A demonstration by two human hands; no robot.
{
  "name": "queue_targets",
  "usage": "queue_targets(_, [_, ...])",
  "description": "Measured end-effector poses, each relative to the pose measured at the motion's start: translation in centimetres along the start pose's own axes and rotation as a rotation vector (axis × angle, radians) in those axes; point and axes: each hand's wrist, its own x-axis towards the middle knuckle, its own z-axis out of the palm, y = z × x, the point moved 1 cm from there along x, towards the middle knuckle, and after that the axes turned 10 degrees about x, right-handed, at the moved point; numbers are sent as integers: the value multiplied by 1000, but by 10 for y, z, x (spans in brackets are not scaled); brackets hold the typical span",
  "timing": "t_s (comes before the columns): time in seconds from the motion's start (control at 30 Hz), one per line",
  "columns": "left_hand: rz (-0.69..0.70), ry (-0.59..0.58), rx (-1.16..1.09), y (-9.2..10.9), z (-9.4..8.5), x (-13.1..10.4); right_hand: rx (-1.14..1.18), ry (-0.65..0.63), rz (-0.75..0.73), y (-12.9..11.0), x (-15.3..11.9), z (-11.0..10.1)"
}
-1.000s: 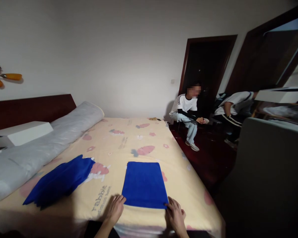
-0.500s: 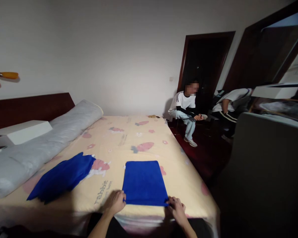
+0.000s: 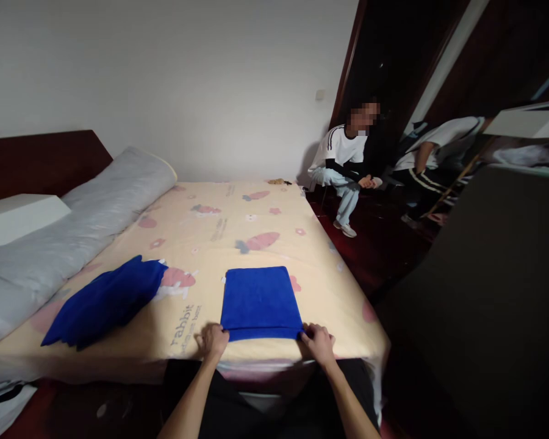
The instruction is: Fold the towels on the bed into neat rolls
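A blue cloth [image 3: 261, 297], folded into a flat rectangle, lies on the bed near its front edge. A small white tag sticks out at its left side. Along the near edge runs a narrow folded strip with a crease line. My left hand [image 3: 214, 341] pinches the near left corner, and my right hand [image 3: 319, 342] pinches the near right corner. To the left lies a loose heap of blue cloth [image 3: 107, 302], apart from both hands.
The bed [image 3: 201, 244] has a yellow printed sheet. A rolled grey bundle [image 3: 119, 195] and a white box [image 3: 25, 216] lie by the headboard [image 3: 46, 158]. Two people sit beyond the right side, one in a white shirt [image 3: 341, 149]. A dark panel [image 3: 494, 274] stands at right.
My view has tilted downward, so the bed and cloths appear higher. The strip along the cloth's near edge looks wider. Both hands stay at the near corners.
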Motion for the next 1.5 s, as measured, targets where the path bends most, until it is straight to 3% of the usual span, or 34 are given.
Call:
queue_targets(0.23, [319,144,-78,49,12,-21,-28,75,-311,-50,-10,31])
queue_targets(0.33, [399,161,-125,69,20,-23,22,52,-371,-65,-10,43])
queue_targets(0.43, [431,175,-154,77,25,-20,54,-3,-398,-73,-8,49])
queue_targets(0.53, [452,191,-181,71,26,-15,55,-31,-410,-73,-5,49])
queue_targets(0.67, [472,258,-219,43,28,-6,45,-1,-449,-54,0,44])
queue_targets(0.83, [281,457,-153,19,37,-3,2,151,-447,-30,1,37])
queue_targets(0.93, [292,468,-189,33,43,-8,28,121,-486,-42,-6,39])
queue_targets(1.07, [452,303,-280,69,46,-14,87,-85,-534,-77,-13,52])
queue_targets(1.17, [492,238,-293,76,46,-11,70,-132,-513,-84,-11,58])
queue_targets(1.27, [459,274,-278,51,44,-2,29,-16,-471,-62,-4,50])
queue_targets(1.4, [284,403,-220,5,44,9,-26,164,-344,-23,1,31])
queue_targets(1.5, [246,473,-211,0,48,6,-7,160,-361,-25,-2,28])
